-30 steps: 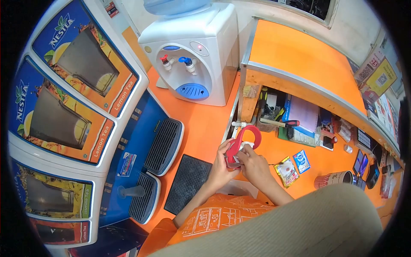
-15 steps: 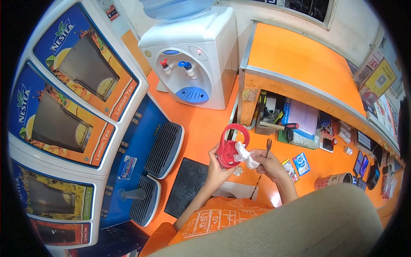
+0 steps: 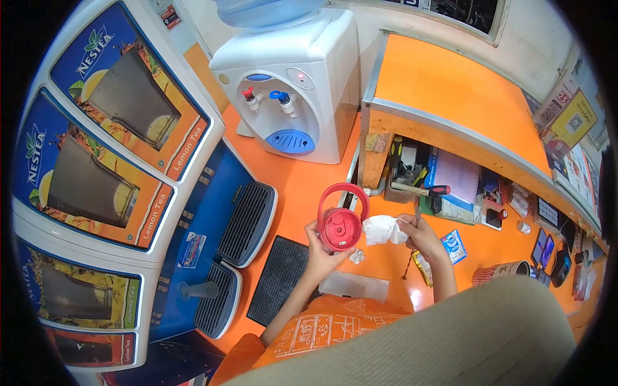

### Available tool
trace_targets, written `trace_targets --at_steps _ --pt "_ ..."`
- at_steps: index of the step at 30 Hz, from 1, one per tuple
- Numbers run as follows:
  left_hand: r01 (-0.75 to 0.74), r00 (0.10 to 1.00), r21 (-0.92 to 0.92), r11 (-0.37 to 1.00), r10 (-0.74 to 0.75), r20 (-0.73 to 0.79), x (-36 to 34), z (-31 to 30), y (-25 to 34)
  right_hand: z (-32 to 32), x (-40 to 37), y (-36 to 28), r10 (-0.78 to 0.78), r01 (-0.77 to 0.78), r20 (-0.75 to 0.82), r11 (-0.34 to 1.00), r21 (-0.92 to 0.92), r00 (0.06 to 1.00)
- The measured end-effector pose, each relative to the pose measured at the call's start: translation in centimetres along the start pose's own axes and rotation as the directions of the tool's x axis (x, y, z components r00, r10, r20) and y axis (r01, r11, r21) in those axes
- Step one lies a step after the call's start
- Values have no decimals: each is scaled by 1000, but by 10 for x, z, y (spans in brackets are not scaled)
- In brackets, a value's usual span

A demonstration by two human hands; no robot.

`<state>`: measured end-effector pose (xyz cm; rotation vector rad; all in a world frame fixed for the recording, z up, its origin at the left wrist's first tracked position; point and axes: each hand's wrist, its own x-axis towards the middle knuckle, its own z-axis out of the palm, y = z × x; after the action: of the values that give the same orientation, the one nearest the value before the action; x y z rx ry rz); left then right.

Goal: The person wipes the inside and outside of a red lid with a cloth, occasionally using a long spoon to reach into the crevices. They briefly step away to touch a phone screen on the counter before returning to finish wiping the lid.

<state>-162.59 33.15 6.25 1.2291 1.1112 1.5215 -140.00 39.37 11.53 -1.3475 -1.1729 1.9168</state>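
Observation:
A red bottle lid [image 3: 341, 229] with a raised loop handle sits in my left hand [image 3: 318, 252], fingers wrapped round its lower side. Its inner face, with moulded shapes, is turned up toward me. To its right, my right hand [image 3: 421, 239] pinches a crumpled white tissue [image 3: 382, 229], which hangs apart from the lid. A thin dark utensil [image 3: 407, 265] also passes through that hand; its tip looked fork-like earlier, but it is blurred now. A small wad of tissue [image 3: 356, 257] lies on the orange counter just below the lid.
A tea dispenser [image 3: 180, 193] stands at left, and a white water dispenser [image 3: 302, 83] behind. Near me lie a black mat [image 3: 280, 281] and a clear flat tray [image 3: 354, 286]. Sachets [image 3: 454, 246], a patterned cup [image 3: 502, 272] and a shelf [image 3: 457, 96] with stationery are at right.
My right hand has drawn the tissue out of the lid toward the right, and the utensil has tilted. My left hand has turned the lid slightly, so more of its inner face shows.

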Motion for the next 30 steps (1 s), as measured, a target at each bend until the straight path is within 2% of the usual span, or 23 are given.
trace_targets --at_steps 2,4,9,14,16,17,19,20,22,23,25,28,30 --pt "69 997 -76 995 -71 -17 0 0 7 -7 10 10 7 -11 -59 997 -73 998" --pt "57 998 -106 993 -58 -7 1 -2 8 -10 22 27 57 -92 -160 971 -221 985" --pt "66 998 -123 990 -68 -13 3 -7 0 -8 32 39 78 -111 -128 954 -279 989" --pt "143 988 -261 955 -155 -24 5 -7 -3 -28 63 84 59 -111 -146 918 -380 987" --pt "167 984 -266 949 -179 -22 5 -7 -4 -28 69 93 -243 80 -180 777 -625 953" --pt "192 978 -270 943 -205 -21 5 -7 -5 -31 69 96 -244 82 -178 776 -626 953" --pt "195 976 -303 933 -216 -37 5 -6 -4 -6 45 54 -119 -121 -341 788 -604 933" --pt "200 972 -335 921 -229 -48 4 -5 -4 -10 49 60 -118 -121 -340 787 -605 933" --pt "207 973 -338 918 -230 -31 4 -6 -4 -25 66 86 -345 0 -318 677 -736 883" --pt "212 973 -340 916 -230 -12 5 -7 -4 -31 73 98 -345 -1 -318 676 -737 883" --pt "210 974 -345 915 -228 -13 4 -6 -2 -38 85 116 -435 15 -418 707 -707 797" --pt "195 977 -341 920 -212 -13 1 -7 4 -43 94 130 -447 74 -432 757 -649 783" --pt "182 980 -334 925 -199 -16 0 -6 9 -41 92 135 -490 96 -426 734 -673 761"
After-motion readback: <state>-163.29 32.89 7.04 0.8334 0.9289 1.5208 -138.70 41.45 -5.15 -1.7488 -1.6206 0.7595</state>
